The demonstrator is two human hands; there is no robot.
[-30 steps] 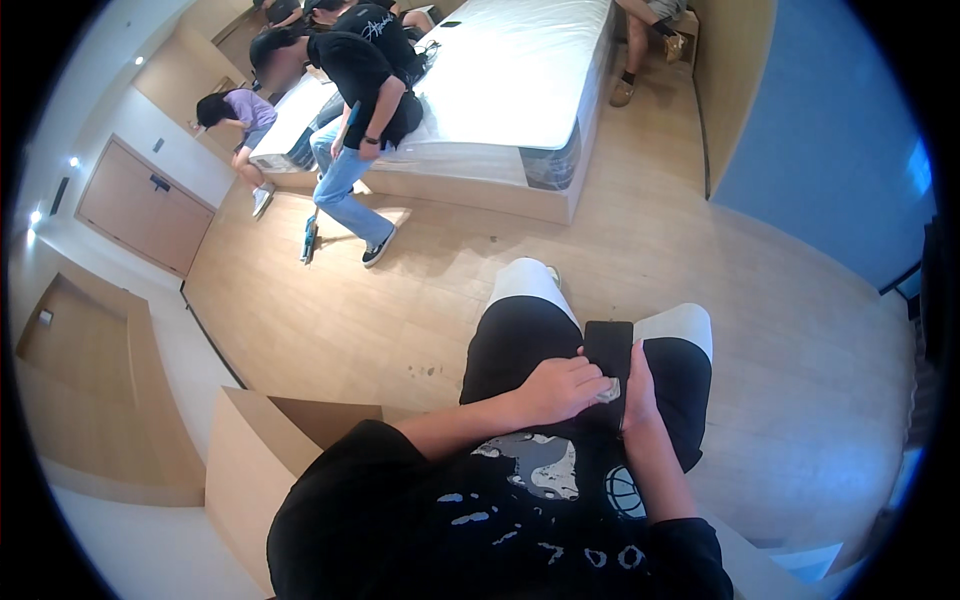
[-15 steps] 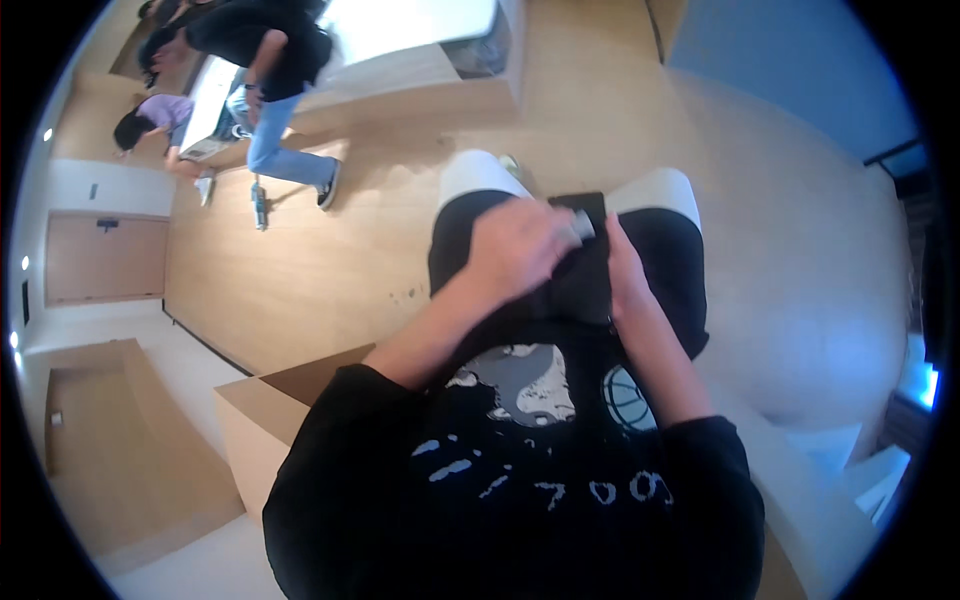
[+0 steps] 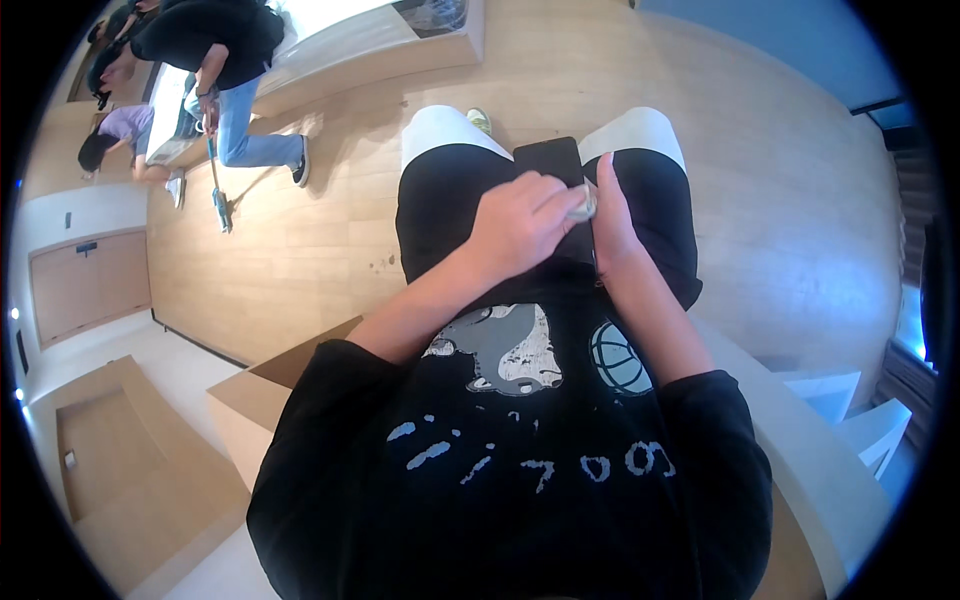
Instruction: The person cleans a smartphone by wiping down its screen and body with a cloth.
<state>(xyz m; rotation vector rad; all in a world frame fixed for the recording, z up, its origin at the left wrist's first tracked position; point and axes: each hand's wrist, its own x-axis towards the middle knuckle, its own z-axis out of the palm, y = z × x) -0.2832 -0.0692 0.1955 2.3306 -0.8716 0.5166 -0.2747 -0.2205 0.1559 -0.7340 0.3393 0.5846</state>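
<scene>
A flat black slab that looks like a phone (image 3: 549,155) rests over my lap, its long side pointing away from me. My right hand (image 3: 617,215) supports it along the right edge, thumb raised and straight, the other fingers hidden beneath. Pinched in the closed fingers of my left hand (image 3: 518,226) is a small, pale, crumpled wipe or cloth (image 3: 584,204), pressed against the slab's right side near my right thumb. My left hand covers the middle of the slab.
I sit with bent knees in black shorts (image 3: 440,200). Ahead left, a person in jeans (image 3: 240,125) holds a blue-grey stick-shaped tool (image 3: 221,210) to the wooden floor. Another person in purple (image 3: 128,122) crouches beyond. A wooden box edge (image 3: 240,405) is beside my left elbow.
My left hand has moved the pale wipe down the slab toward its right edge, nearer my right thumb. The whole view has shifted slightly; the person in jeans still stands with the tool.
</scene>
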